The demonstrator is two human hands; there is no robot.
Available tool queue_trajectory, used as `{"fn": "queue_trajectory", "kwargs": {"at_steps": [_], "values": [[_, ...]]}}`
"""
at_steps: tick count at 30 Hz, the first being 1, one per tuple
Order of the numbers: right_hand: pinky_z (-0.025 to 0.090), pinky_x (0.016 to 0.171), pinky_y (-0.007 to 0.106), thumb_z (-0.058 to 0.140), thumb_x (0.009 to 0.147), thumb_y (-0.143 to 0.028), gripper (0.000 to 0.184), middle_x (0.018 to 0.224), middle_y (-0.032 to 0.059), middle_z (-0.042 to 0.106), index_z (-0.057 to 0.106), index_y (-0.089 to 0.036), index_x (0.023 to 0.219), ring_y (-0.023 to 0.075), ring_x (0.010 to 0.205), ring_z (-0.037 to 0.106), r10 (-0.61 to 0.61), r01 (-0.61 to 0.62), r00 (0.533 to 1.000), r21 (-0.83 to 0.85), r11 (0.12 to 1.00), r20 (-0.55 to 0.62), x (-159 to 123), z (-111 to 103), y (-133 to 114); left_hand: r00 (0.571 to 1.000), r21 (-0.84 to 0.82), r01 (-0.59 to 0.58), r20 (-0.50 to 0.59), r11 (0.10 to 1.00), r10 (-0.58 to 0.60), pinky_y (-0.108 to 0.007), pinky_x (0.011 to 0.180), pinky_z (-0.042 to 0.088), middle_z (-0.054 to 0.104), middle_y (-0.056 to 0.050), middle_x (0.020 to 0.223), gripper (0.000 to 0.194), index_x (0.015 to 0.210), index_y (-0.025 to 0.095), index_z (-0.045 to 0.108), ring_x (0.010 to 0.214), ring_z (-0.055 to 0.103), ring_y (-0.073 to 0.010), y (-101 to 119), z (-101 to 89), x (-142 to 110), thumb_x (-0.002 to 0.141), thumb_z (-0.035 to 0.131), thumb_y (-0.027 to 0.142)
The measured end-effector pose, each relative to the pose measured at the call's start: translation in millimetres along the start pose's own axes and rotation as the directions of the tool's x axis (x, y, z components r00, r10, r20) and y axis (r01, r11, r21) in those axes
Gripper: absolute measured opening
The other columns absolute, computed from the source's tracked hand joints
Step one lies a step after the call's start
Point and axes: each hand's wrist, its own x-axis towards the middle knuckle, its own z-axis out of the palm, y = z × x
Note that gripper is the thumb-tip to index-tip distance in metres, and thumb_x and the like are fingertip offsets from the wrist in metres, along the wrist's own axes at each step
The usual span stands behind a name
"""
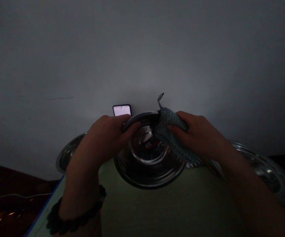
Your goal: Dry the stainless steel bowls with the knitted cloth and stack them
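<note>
A shiny metal basin (pixel 147 174) is held up at a tilt over the table, its inside facing me, with a small dark and red label at its bottom. My left hand (pixel 112 133) grips the upper left of its rim, thumb on the inner side. At the upper right of the rim, my right hand (pixel 190 130) is closed on a grey-green checked cloth (pixel 170 130). This cloth lies over the rim and against the basin's inner wall, with one twisted corner sticking up. The fingers behind the rim are hidden.
Behind the basin, a phone (pixel 122 110) with a lit screen leans near the wall (pixel 142 59). Another metal basin (pixel 67 153) stands at the left, partly behind my arm. A larger metal dish (pixel 268 174) lies at the right. The pale green table (pixel 157 210) has a blue left edge.
</note>
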Motion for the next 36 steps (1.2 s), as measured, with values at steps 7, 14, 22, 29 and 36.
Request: {"fn": "queue_trajectory", "kwargs": {"at_steps": [7,14,22,29,36], "values": [[0.030,0.051,0.026,0.048,0.086,-0.035,0.016,0.066,0.0007,0.059,0.053,-0.021,0.080,0.0143,0.057,0.052,-0.021,0.022,0.999,-0.010,1.000,0.040,0,3,0,0.999,-0.007,-0.016,0.033,1.000,0.016,-0.024,0.051,0.028,0.059,0.001,0.054,0.037,0.090,0.020,0.070,0.050,0.049,-0.0123,0,1.2,0,0.087,0.045,0.047],[0.032,0.051,0.026,0.050,0.086,-0.034,0.014,0.066,-0.0007,0.059,0.052,-0.021,0.080,0.0136,0.057,0.052,-0.035,0.035,0.998,0.001,0.999,0.046,0,1,-1,0.998,-0.024,-0.039,0.040,0.999,0.040,-0.024,0.051,0.027,0.058,0.001,0.053,0.035,0.087,0.021,0.071,0.049,0.048,-0.0120,3,0.4,0,0.087,0.046,0.045],[0.035,0.055,0.027,0.055,0.084,-0.045,0.023,0.075,0.0017,0.065,0.058,-0.022,0.086,0.0166,0.065,0.058,-0.044,0.043,0.994,0.013,0.999,0.099,1,1,-2,0.990,-0.067,-0.095,0.094,0.993,0.101,-0.023,0.052,0.030,0.063,0.000,0.059,0.035,0.087,0.021,0.070,0.052,0.052,-0.0116,4,2.7,0,0.088,0.045,0.045],[0.040,0.058,0.027,0.053,0.083,-0.056,0.037,0.084,0.0022,0.068,0.058,-0.024,0.101,0.0183,0.072,0.062,-0.056,0.040,0.991,0.129,0.991,0.123,-2,5,-13,0.958,-0.119,-0.201,0.185,0.972,0.221,-0.024,0.051,0.032,0.068,-0.002,0.065,0.037,0.090,0.020,0.071,0.054,0.056,-0.0125,5,14.1,3,0.090,0.043,0.045],[0.049,0.073,0.032,0.066,0.077,-0.045,0.049,0.116,0.0071,0.059,0.043,-0.023,0.115,0.0199,0.092,0.062,-0.076,0.094,0.995,0.312,0.946,-0.070,-1,15,-11,0.935,-0.151,-0.233,0.235,0.961,0.264,-0.025,0.055,0.037,0.070,-0.004,0.071,0.041,0.100,0.019,0.071,0.060,0.060,-0.0144,4,18.6,6,0.092,0.039,0.044]]}}
